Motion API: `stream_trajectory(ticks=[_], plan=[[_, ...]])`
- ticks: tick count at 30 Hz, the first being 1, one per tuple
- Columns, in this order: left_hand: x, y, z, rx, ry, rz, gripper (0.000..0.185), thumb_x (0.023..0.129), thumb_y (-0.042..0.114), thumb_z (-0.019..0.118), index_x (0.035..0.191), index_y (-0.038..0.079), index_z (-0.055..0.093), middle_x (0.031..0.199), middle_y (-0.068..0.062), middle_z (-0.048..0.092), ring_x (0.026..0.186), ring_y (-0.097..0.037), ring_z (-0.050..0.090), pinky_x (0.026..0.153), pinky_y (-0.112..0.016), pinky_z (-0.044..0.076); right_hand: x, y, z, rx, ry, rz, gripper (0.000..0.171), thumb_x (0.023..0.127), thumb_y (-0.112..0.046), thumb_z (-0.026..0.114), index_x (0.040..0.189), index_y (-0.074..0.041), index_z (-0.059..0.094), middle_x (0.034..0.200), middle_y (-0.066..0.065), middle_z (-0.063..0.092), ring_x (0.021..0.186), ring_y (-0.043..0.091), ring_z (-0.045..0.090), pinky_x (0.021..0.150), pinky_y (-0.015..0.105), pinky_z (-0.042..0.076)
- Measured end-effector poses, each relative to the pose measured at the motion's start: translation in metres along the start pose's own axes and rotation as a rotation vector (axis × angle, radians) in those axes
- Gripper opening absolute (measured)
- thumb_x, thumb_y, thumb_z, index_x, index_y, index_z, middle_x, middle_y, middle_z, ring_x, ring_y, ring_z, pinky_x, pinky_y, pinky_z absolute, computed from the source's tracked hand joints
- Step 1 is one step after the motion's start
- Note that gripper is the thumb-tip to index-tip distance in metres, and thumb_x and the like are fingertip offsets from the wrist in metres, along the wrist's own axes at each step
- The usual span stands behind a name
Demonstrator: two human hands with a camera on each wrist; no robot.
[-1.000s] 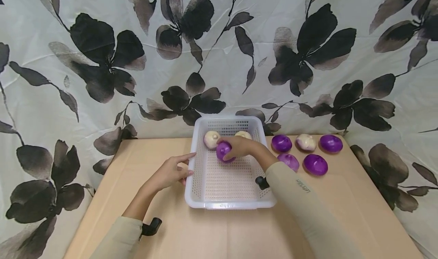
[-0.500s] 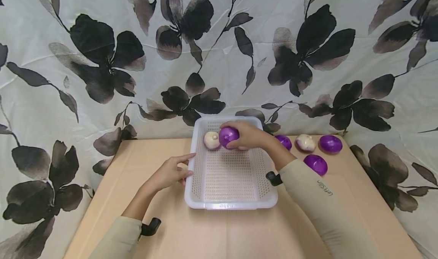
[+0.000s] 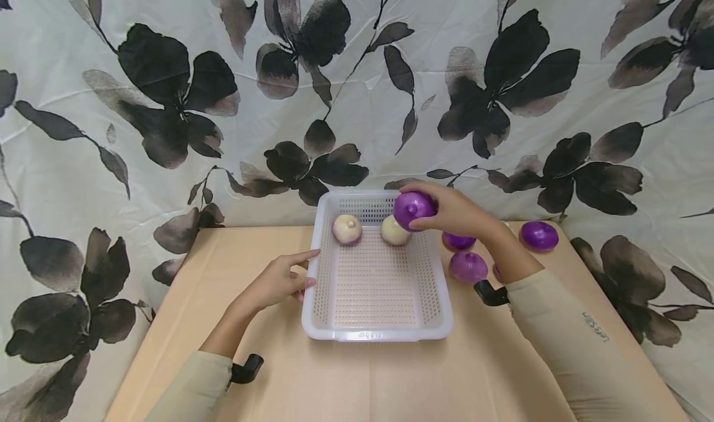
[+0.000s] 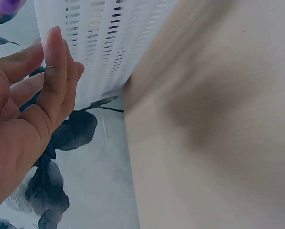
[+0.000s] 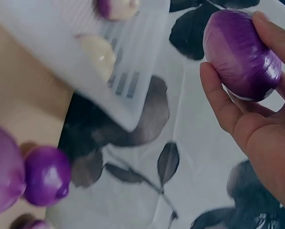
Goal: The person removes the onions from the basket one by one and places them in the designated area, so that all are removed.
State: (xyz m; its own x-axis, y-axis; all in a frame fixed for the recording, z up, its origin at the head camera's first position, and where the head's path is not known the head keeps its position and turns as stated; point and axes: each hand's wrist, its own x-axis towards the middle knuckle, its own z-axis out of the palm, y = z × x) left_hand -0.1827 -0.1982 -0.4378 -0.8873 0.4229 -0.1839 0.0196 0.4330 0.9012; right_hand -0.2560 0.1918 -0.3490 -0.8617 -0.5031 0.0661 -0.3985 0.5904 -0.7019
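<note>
1. A glossy red onion is held up at the far right corner of the basket; the right wrist view shows it apart from the rim, beyond that corner.
2. The right hand grips this onion with bent digits on opposite sides, spread about as wide as the onion. In the head view the thumb lies along its near side and a finger reaches over its far side.
3. The right forearm slants up and inward from the lower right, its beige sleeve ending at a black wrist device.
4. The white perforated basket holds two pale onions near its far end, a left one and a right one, well apart from each other.
5. The left hand is at the basket's left side, fairly relaxed, index finger extended to the rim and thumb just below; how firmly it presses, I cannot tell.
6. Right of the basket, more red onions lie on the wooden table, one mostly hidden behind the right wrist.
7. Behind hangs a white cloth printed with dark flowers.
</note>
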Motion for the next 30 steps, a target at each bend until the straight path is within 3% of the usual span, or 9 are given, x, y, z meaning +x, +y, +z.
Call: stream_trajectory(ticks=[7, 10, 14, 19, 22, 26, 30], plan=[[0.002, 0.001, 0.002, 0.003, 0.001, -0.002, 0.063, 0.096, -0.004, 0.066, 0.155, -0.001, 0.043, 0.123, -0.030, 0.054, 0.064, -0.018, 0.069, 0.067, -0.058, 0.062, -0.040, 0.027, -0.022, 0.033, 0.009, 0.164, 0.075, 0.089, -0.035, 0.083, 0.154, -0.027, 0.046, 0.151, 0.013, 0.050, 0.131, 0.039, 0.056, 0.105, 0.060, 0.053], [0.002, 0.003, 0.003, 0.002, 0.005, -0.003, 0.063, 0.096, -0.004, 0.066, 0.155, 0.000, 0.043, 0.123, -0.030, 0.054, 0.064, -0.018, 0.069, 0.067, -0.057, 0.062, -0.059, 0.039, -0.034, 0.053, 0.018, 0.194, 0.075, 0.090, -0.033, 0.082, 0.155, -0.024, 0.044, 0.146, 0.018, 0.052, 0.122, 0.040, 0.059, 0.091, 0.051, 0.061], [0.001, 0.003, 0.002, 0.004, 0.009, -0.004, 0.063, 0.096, -0.004, 0.066, 0.155, 0.000, 0.044, 0.123, -0.029, 0.054, 0.064, -0.019, 0.068, 0.066, -0.056, 0.063, -0.085, 0.061, -0.044, 0.109, 0.049, 0.211, 0.073, 0.094, -0.027, 0.078, 0.156, -0.018, 0.042, 0.144, 0.024, 0.051, 0.114, 0.040, 0.061, 0.077, 0.034, 0.064], [-0.001, 0.002, 0.000, 0.011, 0.015, -0.007, 0.063, 0.096, -0.003, 0.066, 0.155, 0.000, 0.044, 0.122, -0.027, 0.055, 0.063, -0.019, 0.068, 0.066, -0.055, 0.063, -0.115, 0.095, -0.046, -0.024, 0.151, 0.214, 0.071, 0.095, -0.032, 0.077, 0.155, -0.016, 0.044, 0.145, 0.022, 0.054, 0.116, 0.042, 0.064, 0.081, 0.019, 0.056], [-0.002, 0.001, -0.001, 0.008, 0.014, -0.005, 0.063, 0.096, -0.003, 0.067, 0.155, 0.000, 0.044, 0.123, -0.028, 0.055, 0.064, -0.019, 0.068, 0.064, -0.051, 0.064, -0.130, 0.115, -0.046, -0.049, 0.183, 0.205, 0.068, 0.096, -0.028, 0.076, 0.155, -0.013, 0.045, 0.146, 0.023, 0.053, 0.113, 0.029, 0.066, 0.081, 0.013, 0.052], [-0.001, -0.001, 0.000, 0.008, 0.010, 0.001, 0.063, 0.096, -0.003, 0.067, 0.154, 0.000, 0.044, 0.123, -0.029, 0.055, 0.063, -0.019, 0.068, 0.063, -0.050, 0.064, -0.149, 0.135, -0.051, 0.011, 0.187, 0.255, 0.067, 0.100, -0.025, 0.071, 0.156, -0.008, 0.040, 0.147, 0.024, 0.047, 0.105, -0.003, 0.058, 0.079, 0.012, 0.053], [0.000, -0.001, 0.000, 0.015, 0.012, 0.000, 0.063, 0.095, -0.003, 0.067, 0.154, -0.001, 0.044, 0.122, -0.028, 0.056, 0.061, -0.019, 0.067, 0.065, -0.054, 0.063, -0.164, 0.153, -0.057, 0.038, 0.189, 0.337, 0.070, 0.102, -0.028, 0.067, 0.158, -0.004, 0.033, 0.143, 0.030, 0.046, 0.099, -0.013, 0.050, 0.077, 0.011, 0.052]])
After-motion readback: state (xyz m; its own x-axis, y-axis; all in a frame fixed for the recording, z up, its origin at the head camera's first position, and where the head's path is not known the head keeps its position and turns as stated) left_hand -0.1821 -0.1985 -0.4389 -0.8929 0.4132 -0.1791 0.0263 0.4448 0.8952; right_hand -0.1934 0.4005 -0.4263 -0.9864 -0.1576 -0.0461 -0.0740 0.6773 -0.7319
